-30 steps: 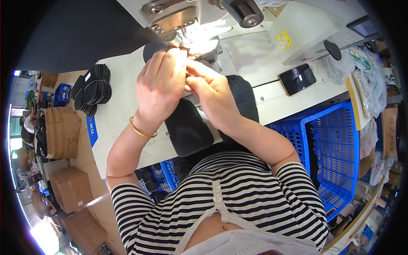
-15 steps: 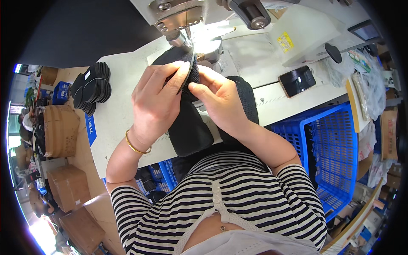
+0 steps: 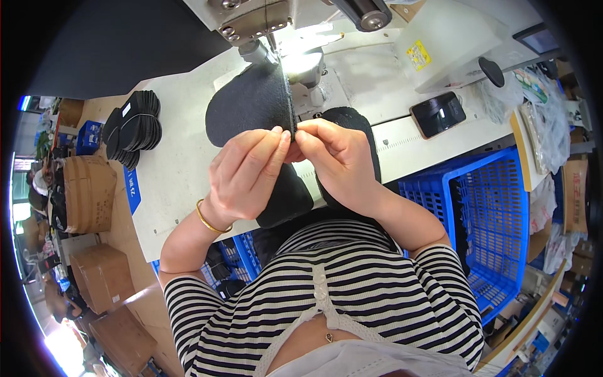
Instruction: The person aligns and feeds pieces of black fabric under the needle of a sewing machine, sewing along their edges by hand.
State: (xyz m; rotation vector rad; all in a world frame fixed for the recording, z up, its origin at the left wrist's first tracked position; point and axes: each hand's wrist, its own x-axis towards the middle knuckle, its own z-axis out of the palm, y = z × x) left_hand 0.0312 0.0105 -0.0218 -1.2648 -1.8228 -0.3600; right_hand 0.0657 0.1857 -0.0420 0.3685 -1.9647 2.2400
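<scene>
A black, rounded fabric piece [image 3: 248, 103] lies under the needle area of a sewing machine [image 3: 260, 24], its right edge running from the presser foot toward me. My left hand [image 3: 246, 173] pinches the near end of that edge between thumb and fingers. Right beside it, my right hand [image 3: 341, 164] is closed on the same edge, fingertips almost touching those of the left. A second black piece [image 3: 286, 202] lies below my left hand, partly covered. Another black piece [image 3: 353, 125] rests behind and beside my right hand.
A tied bundle of black rounded pieces [image 3: 134, 124] sits on the left of the white table [image 3: 179, 151]. To the right are a phone [image 3: 438, 115] and clear plastic bags [image 3: 502, 100]. A blue crate [image 3: 490, 232] stands below the table's right edge; cardboard boxes [image 3: 100, 276] are at left.
Both hands have moved a little toward me along the edge. The fabric piece, mostly hidden behind my left hand before, now shows its broad face spread out left of the needle.
</scene>
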